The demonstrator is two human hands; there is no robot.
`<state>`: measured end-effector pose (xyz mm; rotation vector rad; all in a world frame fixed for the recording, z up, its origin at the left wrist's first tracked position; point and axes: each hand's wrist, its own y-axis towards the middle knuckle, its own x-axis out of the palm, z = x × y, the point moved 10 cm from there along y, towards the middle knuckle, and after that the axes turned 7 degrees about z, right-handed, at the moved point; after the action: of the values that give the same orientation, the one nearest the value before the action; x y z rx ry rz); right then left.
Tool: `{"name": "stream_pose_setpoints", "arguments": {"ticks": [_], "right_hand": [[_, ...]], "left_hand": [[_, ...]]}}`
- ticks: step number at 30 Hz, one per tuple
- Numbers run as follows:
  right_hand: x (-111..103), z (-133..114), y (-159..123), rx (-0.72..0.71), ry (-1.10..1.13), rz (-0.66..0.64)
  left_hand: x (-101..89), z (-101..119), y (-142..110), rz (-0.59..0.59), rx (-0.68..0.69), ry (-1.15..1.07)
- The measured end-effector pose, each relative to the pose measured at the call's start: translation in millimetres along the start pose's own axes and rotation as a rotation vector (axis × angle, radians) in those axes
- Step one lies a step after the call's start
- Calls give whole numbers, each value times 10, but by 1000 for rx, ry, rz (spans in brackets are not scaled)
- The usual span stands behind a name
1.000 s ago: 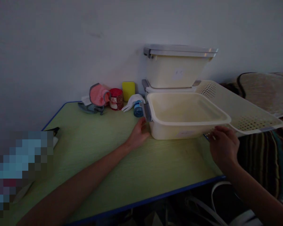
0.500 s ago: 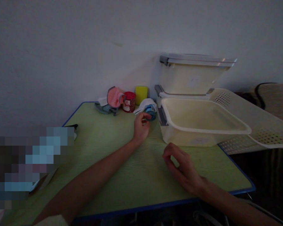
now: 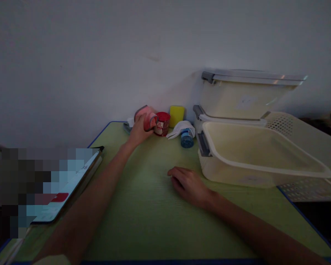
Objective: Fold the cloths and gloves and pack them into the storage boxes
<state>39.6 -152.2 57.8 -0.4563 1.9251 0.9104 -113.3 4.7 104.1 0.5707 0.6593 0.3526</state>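
Observation:
My left hand (image 3: 140,131) reaches to the back of the table, its fingers and thumb closed around a crumpled pink cloth (image 3: 146,115) with a dark stitched edge. Just right of the cloth stands a red tin (image 3: 162,124) with a pale label. A small see-through blue bottle (image 3: 187,138) rests against a white cloth (image 3: 179,129), with a yellow sponge-like block (image 3: 177,116) behind. Part of a grey-blue cloth (image 3: 127,128) shows behind my left hand. My right hand (image 3: 189,186) is over the middle of the table, fingers loosely curled, with nothing seen in them.
A cream bin (image 3: 264,171) with grey handles sits at the right, before a lidded bin (image 3: 234,95) stacked on another. A perforated white basket (image 3: 306,136) juts past the green table's (image 3: 143,217) right edge. At left, a tablet-like screen (image 3: 68,191) leans, partly blurred.
My left hand has left the blue bottle and moved left onto the pink cloth. My right hand has moved left, its fingers curled closer together. The view has shifted somewhat.

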Motion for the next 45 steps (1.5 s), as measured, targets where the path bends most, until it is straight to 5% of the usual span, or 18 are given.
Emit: {"name": "stream_pose_setpoints", "arguments": {"ticks": [5, 12, 17, 22, 26, 33, 41, 45], "right_hand": [[-17, 17, -23, 7, 68, 0], [-15, 27, -27, 22, 107, 2], [-30, 41, -26, 23, 134, 22], [-13, 61, -28, 33, 141, 28], [-20, 75, -23, 54, 151, 27], [-38, 76, -18, 61, 154, 20], [-15, 76, -15, 62, 155, 4], [-11, 78, -14, 65, 150, 6]], "left_hand": [[91, -304, -176, -48, -83, 43], [-141, -475, -112, 146, -246, -26], [-490, -383, 114, 324, -353, -243], [-698, -229, 180, 455, -484, -784], [-653, -138, 196, 369, -525, -902], [-585, 23, 305, 237, -320, -869], [-155, -388, 77, 20, -279, -382], [-111, -329, 9, 54, -197, -209]]}}
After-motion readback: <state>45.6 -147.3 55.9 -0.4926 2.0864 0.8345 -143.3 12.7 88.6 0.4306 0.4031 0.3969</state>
